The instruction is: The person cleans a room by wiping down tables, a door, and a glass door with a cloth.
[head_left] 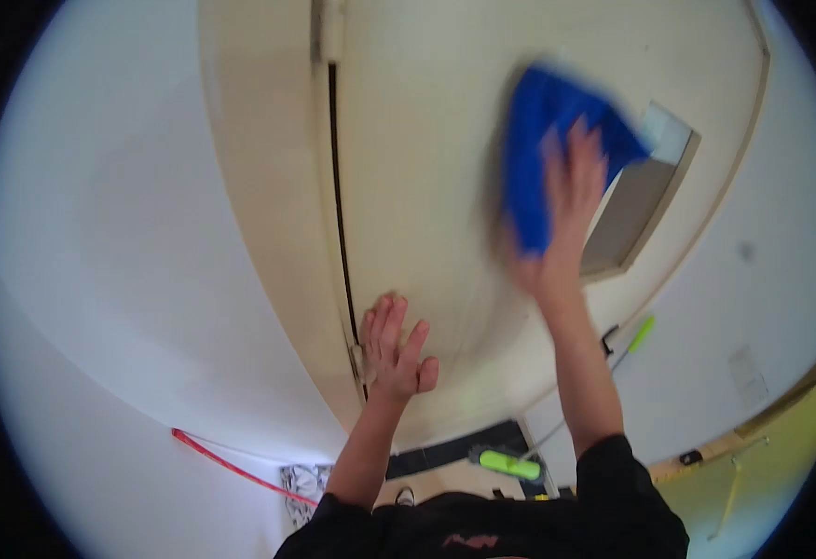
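A blue cleaning cloth (531, 149) lies flattened against the cream-coloured door (426, 177), just left of the door's small window. My right hand (571, 200) presses on the cloth with its fingers stretched over it; both are smeared by motion. Lower down, my left hand (394, 349) is held up with its fingers spread, by the hinge edge of the door. It holds nothing and appears to lean on the door surface. A dark gap (340, 186) runs along that hinge edge, with a hinge (330, 37) at its top.
A framed window (627, 224) is set into the door at the right. Below stand a mop with a green head (510, 464) and a red pole (240, 470). White walls (119, 233) flank the door, and a yellow panel (753, 484) is at lower right.
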The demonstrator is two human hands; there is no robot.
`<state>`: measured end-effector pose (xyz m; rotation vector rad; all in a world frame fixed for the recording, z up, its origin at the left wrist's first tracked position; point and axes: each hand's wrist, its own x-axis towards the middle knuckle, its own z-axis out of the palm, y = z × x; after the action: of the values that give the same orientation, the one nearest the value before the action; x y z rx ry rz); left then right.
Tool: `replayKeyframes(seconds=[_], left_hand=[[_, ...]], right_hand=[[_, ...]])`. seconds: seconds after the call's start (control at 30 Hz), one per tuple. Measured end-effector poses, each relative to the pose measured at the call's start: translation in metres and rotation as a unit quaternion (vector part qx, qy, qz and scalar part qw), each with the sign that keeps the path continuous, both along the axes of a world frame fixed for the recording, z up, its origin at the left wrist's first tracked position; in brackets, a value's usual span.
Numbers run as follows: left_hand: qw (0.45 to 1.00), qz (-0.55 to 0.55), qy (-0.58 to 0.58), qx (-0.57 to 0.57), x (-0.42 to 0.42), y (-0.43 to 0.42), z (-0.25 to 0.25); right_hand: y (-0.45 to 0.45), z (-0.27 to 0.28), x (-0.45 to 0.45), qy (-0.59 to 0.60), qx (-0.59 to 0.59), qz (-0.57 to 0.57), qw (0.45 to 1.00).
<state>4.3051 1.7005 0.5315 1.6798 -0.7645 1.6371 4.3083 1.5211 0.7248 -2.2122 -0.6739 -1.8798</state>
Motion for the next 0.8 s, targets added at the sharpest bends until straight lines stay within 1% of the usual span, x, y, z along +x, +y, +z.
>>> replayKeyframes(seconds=[0.03, 0.1, 0.13, 0.17, 0.2, 0.23, 0.27, 0.3, 0.37, 0.4, 0.43, 0.47, 0.5, 0.53, 0.57, 0.6, 0.63, 0.67, 0.7, 0.73, 0.8], left_hand=[[1.000, -0.011, 0.017, 0.002, -0.002, -0.001, -0.007], [0.993, -0.064, -0.084, -0.057, 0.013, -0.004, -0.009], [0.991, -0.071, -0.096, -0.058, 0.020, -0.005, -0.011], [0.987, -0.083, -0.111, -0.078, 0.022, -0.007, -0.020], [0.983, -0.092, -0.124, -0.096, 0.022, -0.007, -0.028], [0.983, -0.090, -0.137, -0.089, 0.023, -0.005, -0.031], [0.984, -0.091, -0.136, -0.077, 0.022, -0.005, -0.034], [0.985, -0.092, -0.131, -0.064, 0.022, -0.006, -0.034], [0.987, -0.078, -0.132, -0.057, 0.023, -0.003, -0.024], [0.989, -0.073, -0.121, -0.048, 0.017, -0.001, -0.024], [0.989, -0.086, -0.113, -0.039, 0.015, -0.001, -0.026], [0.988, -0.088, -0.118, -0.053, 0.017, -0.002, -0.026], [0.986, -0.089, -0.125, -0.066, 0.018, -0.003, -0.026], [0.985, -0.106, -0.125, -0.057, 0.016, -0.004, -0.032], [0.980, -0.095, -0.153, -0.085, 0.018, -0.004, -0.040], [0.969, -0.094, -0.199, -0.110, 0.032, -0.004, -0.036], [0.961, -0.122, -0.229, -0.094, 0.039, -0.005, -0.026], [0.969, -0.106, -0.210, -0.081, 0.033, -0.002, -0.021], [0.977, -0.082, -0.182, -0.070, 0.027, 0.003, -0.021], [0.976, -0.088, -0.187, -0.070, 0.030, 0.001, -0.023], [0.970, -0.127, -0.186, -0.093, 0.032, -0.005, -0.031]], right_hand=[[0.004, 0.018, 0.002, -0.023, 0.024, -0.037, 0.999], [0.023, 0.000, 0.010, -0.044, 0.040, -0.044, 0.997], [0.037, -0.030, 0.005, 0.020, -0.002, -0.038, 0.999], [0.046, -0.080, -0.007, 0.084, -0.044, -0.031, 0.995], [0.047, -0.135, -0.014, 0.166, -0.116, -0.035, 0.979], [0.039, -0.183, -0.014, 0.155, -0.147, -0.021, 0.977], [0.029, -0.192, -0.018, 0.177, -0.161, -0.038, 0.970], [0.016, -0.192, -0.019, 0.201, -0.173, -0.056, 0.963], [0.004, -0.145, -0.002, 0.116, -0.110, -0.047, 0.986], [0.008, -0.097, -0.001, 0.094, -0.037, -0.049, 0.994], [0.012, -0.045, -0.004, 0.031, -0.014, -0.056, 0.998], [0.017, -0.010, -0.002, 0.012, 0.024, -0.051, 0.998], [0.029, 0.010, -0.005, 0.000, 0.040, -0.041, 0.998], [0.046, 0.002, -0.004, 0.021, 0.012, -0.049, 0.999], [0.057, -0.011, -0.006, 0.033, -0.010, -0.060, 0.998], [0.060, -0.041, -0.016, 0.087, -0.104, -0.059, 0.989], [0.062, -0.076, -0.019, 0.142, -0.196, -0.060, 0.968], [0.049, -0.100, -0.016, 0.139, -0.258, -0.026, 0.956], [0.043, -0.106, -0.020, 0.145, -0.324, 0.015, 0.935], [0.033, -0.104, -0.014, 0.142, -0.323, 0.008, 0.936], [0.012, -0.054, -0.013, 0.107, -0.265, -0.087, 0.955]])
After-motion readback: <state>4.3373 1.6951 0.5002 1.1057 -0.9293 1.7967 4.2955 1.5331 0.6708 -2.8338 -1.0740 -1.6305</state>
